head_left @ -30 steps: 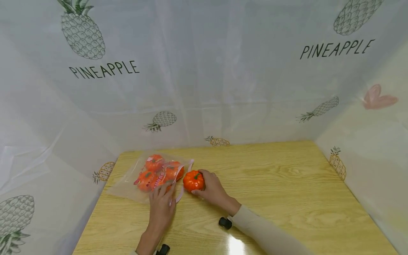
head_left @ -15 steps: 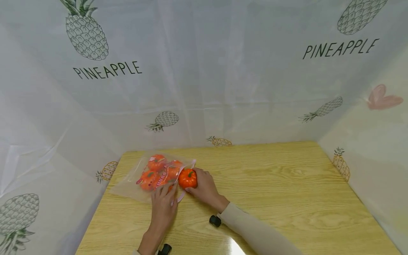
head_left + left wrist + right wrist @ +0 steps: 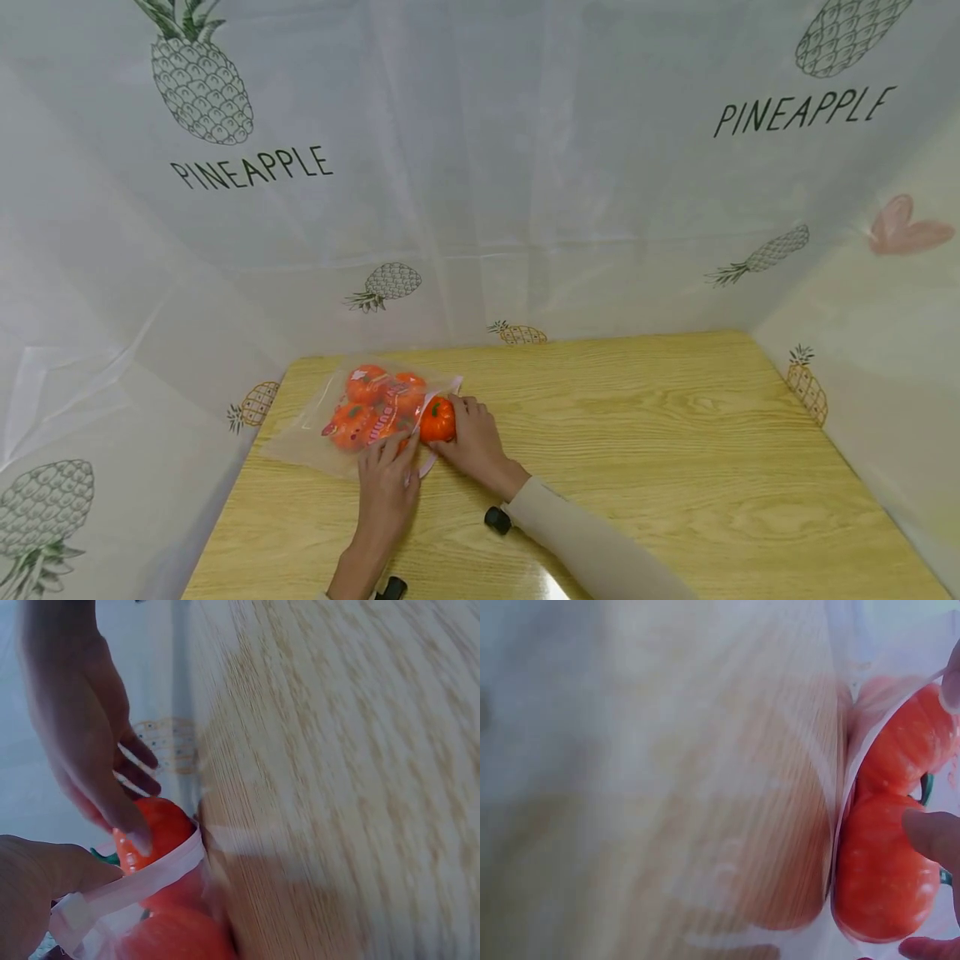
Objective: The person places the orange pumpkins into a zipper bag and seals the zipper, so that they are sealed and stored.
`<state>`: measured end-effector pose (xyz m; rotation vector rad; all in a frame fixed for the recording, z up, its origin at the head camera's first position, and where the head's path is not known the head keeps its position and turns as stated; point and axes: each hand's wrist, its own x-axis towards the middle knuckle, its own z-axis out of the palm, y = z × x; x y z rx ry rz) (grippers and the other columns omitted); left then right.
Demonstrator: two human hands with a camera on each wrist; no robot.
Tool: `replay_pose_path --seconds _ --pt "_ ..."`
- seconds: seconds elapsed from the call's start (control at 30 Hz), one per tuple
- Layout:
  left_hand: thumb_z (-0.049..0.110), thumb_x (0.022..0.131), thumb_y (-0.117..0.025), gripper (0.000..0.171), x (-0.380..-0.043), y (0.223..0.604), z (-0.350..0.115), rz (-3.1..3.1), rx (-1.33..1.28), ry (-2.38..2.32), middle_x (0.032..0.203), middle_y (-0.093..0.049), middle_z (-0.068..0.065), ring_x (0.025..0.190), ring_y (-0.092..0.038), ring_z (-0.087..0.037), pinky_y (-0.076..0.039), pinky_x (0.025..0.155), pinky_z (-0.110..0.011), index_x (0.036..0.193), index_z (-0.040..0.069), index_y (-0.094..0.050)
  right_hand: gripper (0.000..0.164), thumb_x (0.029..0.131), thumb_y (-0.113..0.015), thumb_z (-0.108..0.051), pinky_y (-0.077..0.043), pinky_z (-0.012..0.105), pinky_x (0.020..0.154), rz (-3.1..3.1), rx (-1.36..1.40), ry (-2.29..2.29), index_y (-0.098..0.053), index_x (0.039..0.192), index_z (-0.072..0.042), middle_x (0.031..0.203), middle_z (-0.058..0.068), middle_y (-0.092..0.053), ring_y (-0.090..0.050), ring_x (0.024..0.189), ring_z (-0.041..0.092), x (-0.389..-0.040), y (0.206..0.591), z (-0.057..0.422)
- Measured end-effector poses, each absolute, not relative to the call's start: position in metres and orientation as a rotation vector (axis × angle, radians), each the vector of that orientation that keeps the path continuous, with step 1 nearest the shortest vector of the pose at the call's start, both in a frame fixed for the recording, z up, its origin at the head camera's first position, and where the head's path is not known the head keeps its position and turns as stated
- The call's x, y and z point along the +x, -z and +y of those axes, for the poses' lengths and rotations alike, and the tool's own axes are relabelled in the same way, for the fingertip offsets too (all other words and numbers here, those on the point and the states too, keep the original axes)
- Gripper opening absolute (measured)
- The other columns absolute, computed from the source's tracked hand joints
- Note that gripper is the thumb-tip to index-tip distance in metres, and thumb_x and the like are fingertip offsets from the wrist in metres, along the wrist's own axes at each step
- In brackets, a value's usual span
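Observation:
In the head view my right hand (image 3: 480,442) holds a small orange-red pumpkin (image 3: 437,419) with a green stem, fingers on its far side and thumb on its near side. The pumpkin sits in the mouth of a clear zip bag (image 3: 300,442) with a pink edge, lying flat on the table. Several like pumpkins (image 3: 367,383) show through the printed film. My left hand (image 3: 386,487) grips the bag's near edge; in the left wrist view its thumb (image 3: 52,874) lies at the pink rim (image 3: 169,866). The right wrist view shows the held pumpkin (image 3: 881,870) against another one inside the rim.
The wood-grain table (image 3: 637,433) stretches off to the right. A pale cloth printed with pineapples (image 3: 510,192) hangs behind it and along both sides. Dark wrist cameras (image 3: 497,520) sit close to the tabletop.
My right hand has moved left with the pumpkin, from just outside the bag's mouth into it. My left hand keeps its place on the bag. The head view has shifted slightly.

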<state>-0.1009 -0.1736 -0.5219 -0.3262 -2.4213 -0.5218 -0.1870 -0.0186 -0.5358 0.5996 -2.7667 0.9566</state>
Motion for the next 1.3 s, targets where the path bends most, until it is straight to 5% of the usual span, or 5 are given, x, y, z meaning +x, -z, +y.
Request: replay_pose_path --seconds 0.3,1.3 --pt "-0.018 0.064 -0.086 0.061 -0.102 0.524 -0.175 -2.432 -0.336 0.518 0.124 -0.070 -0.015 0.112 -0.057 -0.037 -0.042 0.092 -0.054 0.123 -0.007 -0.075 0.064 0.085 -0.090 -0.033 -0.053 0.049 0.094 -2.749 0.555 -0.943 -0.062 0.131 0.002 0.118 0.017 -0.065 -0.062 0.107 0.035 -0.186 0.537 -0.013" --pt "-0.020 0.063 -0.085 0.066 -0.104 0.518 -0.172 -2.460 -0.347 0.458 0.122 -0.069 -0.011 0.110 -0.058 -0.036 -0.044 0.083 -0.052 0.126 -0.002 -0.075 0.038 0.090 -0.086 -0.028 -0.053 0.044 0.083 -2.728 0.500 -0.954 -0.073 0.118 -0.005 0.107 0.012 -0.066 -0.062 0.095 0.031 -0.202 0.534 -0.021"
